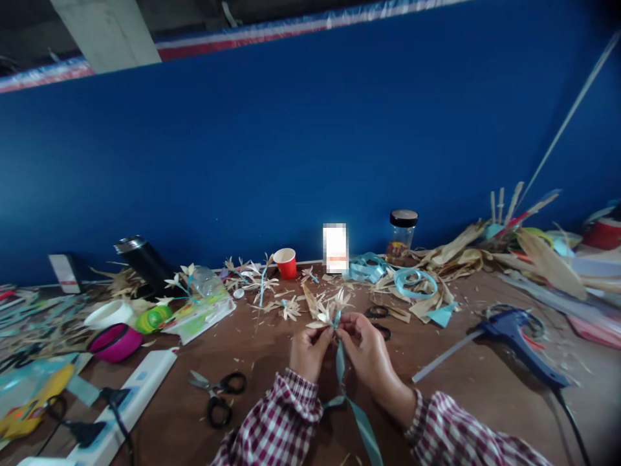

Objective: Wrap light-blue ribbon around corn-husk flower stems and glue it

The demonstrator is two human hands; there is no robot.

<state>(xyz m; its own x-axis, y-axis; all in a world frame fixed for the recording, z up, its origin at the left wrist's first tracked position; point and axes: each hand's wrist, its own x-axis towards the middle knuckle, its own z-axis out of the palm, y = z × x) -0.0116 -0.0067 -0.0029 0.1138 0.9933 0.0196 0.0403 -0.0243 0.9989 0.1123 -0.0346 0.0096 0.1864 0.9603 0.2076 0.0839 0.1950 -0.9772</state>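
Near the middle of the table, my left hand [308, 351] pinches the base of a dried-husk flower [338, 301] with pale pointed petals. My right hand [371, 353] is closed beside it, its fingertips on the light blue ribbon [359, 421] where it meets the flower's base. From there the ribbon hangs down between both wrists toward the front edge. The fingertips of both hands nearly touch, and they hide part of the flower's base. A pair of black-handled scissors [217, 395] lies left of my left hand.
A blue glue gun [526, 343] lies at right, its cord running forward. White power strip [130, 395], magenta bowl [115, 342] and dark flask [148, 262] are at left. A red paper cup [286, 264], a lidded jar [402, 236] and husks [460, 249] line the blue partition [291, 142].
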